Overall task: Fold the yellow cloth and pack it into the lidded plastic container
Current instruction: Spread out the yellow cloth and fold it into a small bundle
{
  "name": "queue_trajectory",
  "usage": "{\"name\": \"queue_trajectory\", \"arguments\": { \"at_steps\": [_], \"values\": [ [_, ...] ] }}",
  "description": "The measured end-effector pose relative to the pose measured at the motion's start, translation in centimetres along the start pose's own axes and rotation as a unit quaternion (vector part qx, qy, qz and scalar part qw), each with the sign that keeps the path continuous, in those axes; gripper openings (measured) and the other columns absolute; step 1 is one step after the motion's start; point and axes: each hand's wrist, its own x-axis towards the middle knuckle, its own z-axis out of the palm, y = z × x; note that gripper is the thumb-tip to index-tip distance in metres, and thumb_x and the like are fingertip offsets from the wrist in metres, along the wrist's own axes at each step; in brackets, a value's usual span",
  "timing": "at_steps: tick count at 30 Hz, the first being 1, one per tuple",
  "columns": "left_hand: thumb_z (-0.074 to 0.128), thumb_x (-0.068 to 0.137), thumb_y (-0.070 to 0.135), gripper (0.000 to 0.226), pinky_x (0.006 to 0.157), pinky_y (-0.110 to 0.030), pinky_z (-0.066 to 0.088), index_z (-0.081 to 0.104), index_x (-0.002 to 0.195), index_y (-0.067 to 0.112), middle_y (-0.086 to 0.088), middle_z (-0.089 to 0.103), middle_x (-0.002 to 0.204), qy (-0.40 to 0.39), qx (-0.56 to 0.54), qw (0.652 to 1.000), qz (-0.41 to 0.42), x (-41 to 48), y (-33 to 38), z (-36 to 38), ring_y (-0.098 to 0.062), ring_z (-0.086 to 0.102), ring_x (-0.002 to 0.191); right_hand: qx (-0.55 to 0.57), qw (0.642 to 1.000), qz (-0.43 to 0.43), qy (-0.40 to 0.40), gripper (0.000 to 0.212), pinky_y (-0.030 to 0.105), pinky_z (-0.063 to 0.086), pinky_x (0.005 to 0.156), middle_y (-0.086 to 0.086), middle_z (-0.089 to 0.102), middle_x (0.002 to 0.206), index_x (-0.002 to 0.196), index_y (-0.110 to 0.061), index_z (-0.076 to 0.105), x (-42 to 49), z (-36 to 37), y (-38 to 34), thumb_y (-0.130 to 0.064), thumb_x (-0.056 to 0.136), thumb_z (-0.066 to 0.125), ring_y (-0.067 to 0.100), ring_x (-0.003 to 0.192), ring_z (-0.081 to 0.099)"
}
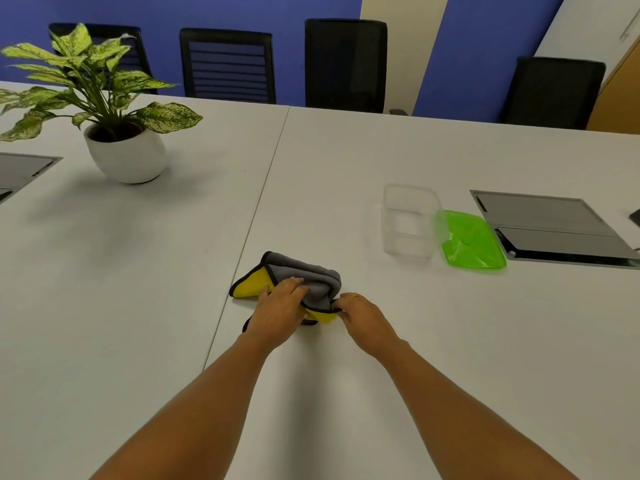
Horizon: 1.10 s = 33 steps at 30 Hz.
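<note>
The yellow cloth [301,271], grey on one side with a black hem, lies partly folded on the white table [346,161] near its centre seam. My left hand [280,308] presses on the cloth's near left part, fingers resting on the grey side. My right hand [362,315] pinches the cloth's near right corner. The clear plastic container [408,221] stands open to the right and farther back. Its green lid [471,240] lies flat beside it on the right, touching it.
A potted plant in a white pot [126,155] stands at the back left. Grey cable hatches sit in the table at the right [554,226] and far left [20,171]. Black chairs [346,64] line the far edge.
</note>
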Motion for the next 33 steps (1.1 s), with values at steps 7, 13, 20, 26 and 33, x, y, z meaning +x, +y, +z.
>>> {"name": "queue_trajectory", "arguments": {
  "at_steps": [7, 13, 20, 26, 33],
  "values": [
    [0.053, 0.086, 0.017, 0.023, 0.109, -0.037, 0.033, 0.064, 0.107, 0.02, 0.002, 0.071, 0.102, 0.067, 0.011, 0.993, 0.1, 1.1, 2.6, -3.0, -0.019, 0.061, 0.102, 0.017, 0.993, -0.08, 0.083, 0.027, 0.015, 0.033, 0.08, 0.012, 0.063, 0.114, 0.118, -0.01, 0.057, -1.6, -5.0, -1.6, -0.013, 0.096, 0.042, 0.025, 0.103, 0.057],
    [0.052, 0.089, 0.02, 0.014, 0.086, -0.031, 0.042, 0.063, 0.096, 0.014, -0.006, 0.071, 0.086, 0.094, 0.025, 0.991, 0.093, 0.4, 1.6, -5.3, -0.027, 0.063, 0.08, -0.037, 0.976, -0.139, 0.164, 0.023, 0.035, 0.046, 0.084, 0.012, 0.066, 0.103, 0.109, -0.009, 0.062, -3.9, -9.6, -2.3, -0.018, 0.095, 0.046, 0.026, 0.097, 0.06],
    [0.051, 0.088, 0.013, 0.021, 0.066, -0.029, 0.044, 0.063, 0.104, 0.019, -0.005, 0.072, 0.091, 0.132, -0.043, 0.987, -0.074, -2.1, 0.6, -4.9, -0.026, 0.064, 0.085, -0.036, 0.946, -0.174, 0.272, 0.018, 0.036, 0.05, 0.08, 0.014, 0.07, 0.097, 0.103, -0.003, 0.065, -6.1, -13.9, -2.1, -0.01, 0.09, 0.054, 0.028, 0.091, 0.065],
    [0.06, 0.084, 0.028, 0.016, 0.066, -0.028, 0.044, 0.07, 0.095, 0.024, -0.004, 0.074, 0.089, 0.146, -0.067, 0.968, -0.193, -3.5, -1.5, -6.8, -0.026, 0.066, 0.083, -0.075, 0.916, -0.088, 0.384, 0.016, 0.039, 0.053, 0.072, 0.013, 0.074, 0.093, 0.097, -0.009, 0.069, -7.1, -16.6, 0.9, -0.017, 0.088, 0.058, 0.032, 0.087, 0.066],
    [0.072, 0.076, 0.029, 0.024, 0.069, -0.036, 0.048, 0.069, 0.085, 0.007, -0.019, 0.068, 0.082, 0.179, -0.315, 0.881, -0.304, 0.7, 0.0, -13.0, -0.035, 0.065, 0.082, 0.113, 0.931, 0.14, 0.318, 0.018, 0.022, 0.052, 0.067, 0.019, 0.07, 0.099, 0.102, -0.006, 0.065, -4.6, -19.2, 4.0, -0.016, 0.092, 0.054, 0.033, 0.073, 0.069]
  ]
}}
